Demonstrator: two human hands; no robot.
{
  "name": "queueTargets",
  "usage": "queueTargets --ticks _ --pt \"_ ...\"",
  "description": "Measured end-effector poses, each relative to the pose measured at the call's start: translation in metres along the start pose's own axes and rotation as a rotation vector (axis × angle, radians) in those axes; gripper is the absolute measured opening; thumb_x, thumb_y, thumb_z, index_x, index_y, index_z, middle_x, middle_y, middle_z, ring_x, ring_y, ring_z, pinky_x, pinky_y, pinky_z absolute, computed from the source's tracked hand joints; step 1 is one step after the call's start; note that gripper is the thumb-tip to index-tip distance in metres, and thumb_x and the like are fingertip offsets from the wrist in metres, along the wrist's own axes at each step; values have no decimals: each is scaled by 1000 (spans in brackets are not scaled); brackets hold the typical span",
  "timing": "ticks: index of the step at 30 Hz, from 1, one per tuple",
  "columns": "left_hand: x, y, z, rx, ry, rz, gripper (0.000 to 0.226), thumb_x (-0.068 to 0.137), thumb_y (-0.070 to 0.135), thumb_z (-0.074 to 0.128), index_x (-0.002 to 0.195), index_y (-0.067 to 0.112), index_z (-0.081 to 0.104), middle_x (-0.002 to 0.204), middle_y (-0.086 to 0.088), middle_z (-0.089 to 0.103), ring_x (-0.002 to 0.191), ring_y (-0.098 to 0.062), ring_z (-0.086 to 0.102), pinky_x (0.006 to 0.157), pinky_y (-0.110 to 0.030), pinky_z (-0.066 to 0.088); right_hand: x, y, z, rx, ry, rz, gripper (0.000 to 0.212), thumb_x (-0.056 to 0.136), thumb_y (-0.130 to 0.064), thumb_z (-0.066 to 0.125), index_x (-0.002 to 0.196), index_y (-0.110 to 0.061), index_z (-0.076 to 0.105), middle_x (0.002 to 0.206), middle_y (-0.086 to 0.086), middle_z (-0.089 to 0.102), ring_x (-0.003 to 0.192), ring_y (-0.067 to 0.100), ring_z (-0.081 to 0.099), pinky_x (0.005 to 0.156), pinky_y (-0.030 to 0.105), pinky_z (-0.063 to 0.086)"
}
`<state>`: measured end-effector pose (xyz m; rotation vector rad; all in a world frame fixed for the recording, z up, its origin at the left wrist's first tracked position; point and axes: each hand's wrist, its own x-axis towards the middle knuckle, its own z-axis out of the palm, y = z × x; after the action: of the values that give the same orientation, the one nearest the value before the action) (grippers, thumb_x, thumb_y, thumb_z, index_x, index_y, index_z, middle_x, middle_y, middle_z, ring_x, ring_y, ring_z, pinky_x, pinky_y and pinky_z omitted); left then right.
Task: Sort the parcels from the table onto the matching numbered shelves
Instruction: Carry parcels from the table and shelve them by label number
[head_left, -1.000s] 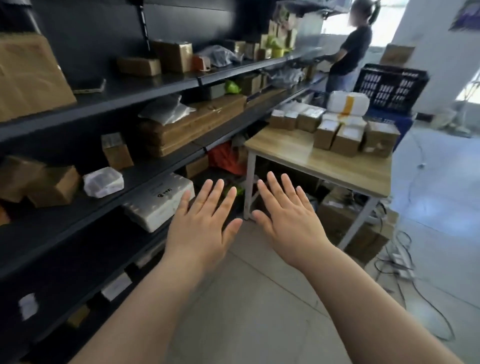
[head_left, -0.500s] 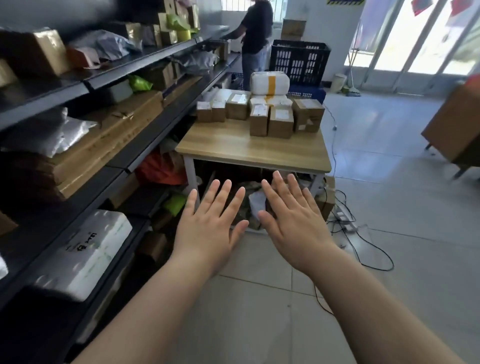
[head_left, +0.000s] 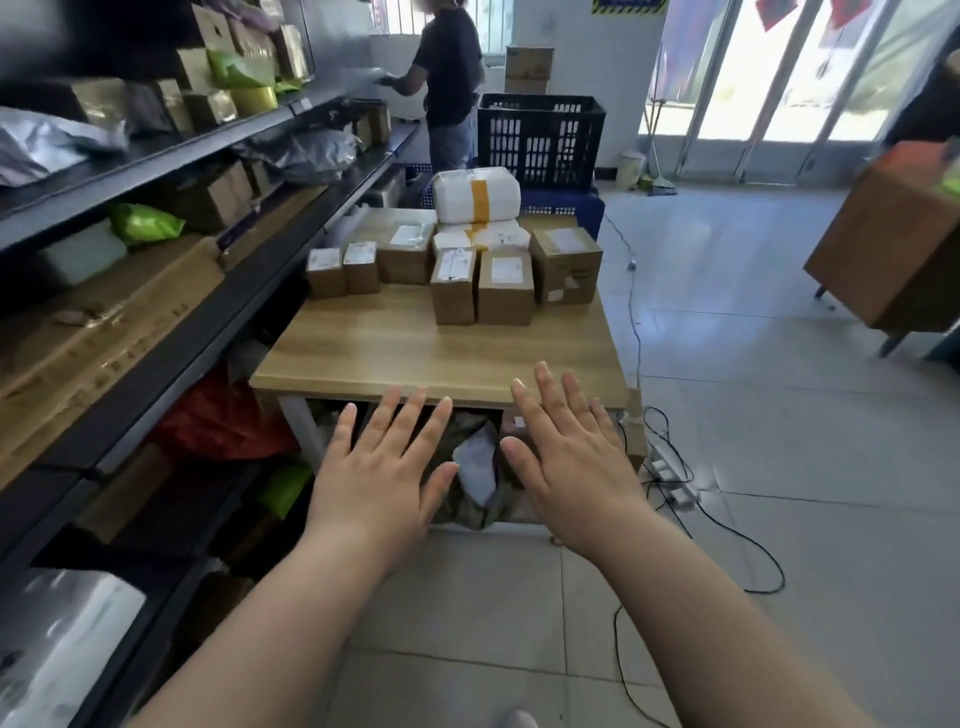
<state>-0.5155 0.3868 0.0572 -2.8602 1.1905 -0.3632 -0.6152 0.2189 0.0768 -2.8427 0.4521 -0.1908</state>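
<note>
A wooden table (head_left: 415, 358) stands straight ahead with several cardboard parcels at its far end, among them a brown box with a white label (head_left: 453, 286) and a larger box (head_left: 566, 265). Two white wrapped parcels with yellow tape (head_left: 477, 195) are stacked behind them. My left hand (head_left: 379, 473) and my right hand (head_left: 566, 457) are held out flat, fingers spread, in the air in front of the table's near edge, holding nothing. Dark metal shelves (head_left: 171, 322) full of parcels run along the left.
A person (head_left: 449, 78) stands at the far end of the shelves. A black plastic crate (head_left: 540, 140) sits behind the table. Cables and a power strip (head_left: 675, 483) lie on the tiled floor to the right. A wooden cabinet (head_left: 893, 249) stands at the right.
The view has swung from the shelves to the table, which is now closer and centred. Both hands stay spread flat and hold nothing.
</note>
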Motion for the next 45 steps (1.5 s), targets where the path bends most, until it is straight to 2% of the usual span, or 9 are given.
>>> queueTargets --ticks 4,8,11,13,21,24,31,38,45 --pt "62 3 4 -31 -13 -75 59 94 54 10 145 26 17 153 -3 31 141 -18 17 110 -45 10 63 33 -14 -5 -63 -27 61 95 -57 9 149 -34 -9 154 -9 -25 139 12 -30 117 36 -12" --pt "99 5 19 -32 -6 -84 65 85 58 -11 145 33 -12 157 3 -6 141 -14 -13 113 -42 -6 109 55 -17 -30 -75 -71 59 98 -53 12 149 -34 -10 146 -12 -32 139 12 -30 117 36 -11" --pt "120 1 31 -32 -74 -101 60 94 54 7 148 28 16 154 -2 26 142 -19 18 111 -44 11 133 62 -13 -10 -106 -75 58 98 -52 12 149 -35 -11 145 -13 -32 138 12 -31 117 36 -11" --pt "136 -4 38 -52 -116 -120 58 95 52 14 147 26 23 151 -3 32 140 -19 23 109 -45 14 151 66 -9 -15 -121 -83 58 98 -52 12 149 -34 -11 147 -13 -31 138 12 -32 117 35 -13" --pt "216 -37 79 -150 -136 -125 69 75 58 -20 140 36 -25 149 9 -25 136 -9 -28 112 -38 -16 240 73 13 -43 -148 -66 59 98 -54 12 148 -35 -11 144 -13 -33 137 11 -32 115 33 -15" --pt "261 -58 102 -159 -177 -94 69 72 56 -24 136 35 -33 148 9 -32 135 -10 -33 112 -38 -18 286 77 24 -49 -157 -21 59 98 -54 13 148 -35 -9 150 -12 -29 138 11 -30 117 35 -11" --pt "386 -114 150 -250 -270 -43 54 96 52 2 137 35 -29 151 10 -28 139 -10 -28 115 -39 -14 404 83 50 -28 -220 125 59 98 -54 14 150 -34 -6 153 -10 -26 139 9 -28 118 35 -9" --pt "481 -148 211 -572 -410 -78 58 99 48 15 150 31 -9 157 11 -15 143 -6 -16 117 -33 -6 488 92 88 24 -327 294 59 99 -52 18 151 -32 -2 157 -6 -19 142 12 -22 119 35 -5" --pt "533 -164 258 -654 -468 -68 62 100 44 23 151 24 -5 159 6 -12 145 -10 -11 117 -32 -3 554 93 127 54 -392 337 62 100 -49 23 152 -25 -1 158 -3 -14 144 14 -18 119 36 -2"
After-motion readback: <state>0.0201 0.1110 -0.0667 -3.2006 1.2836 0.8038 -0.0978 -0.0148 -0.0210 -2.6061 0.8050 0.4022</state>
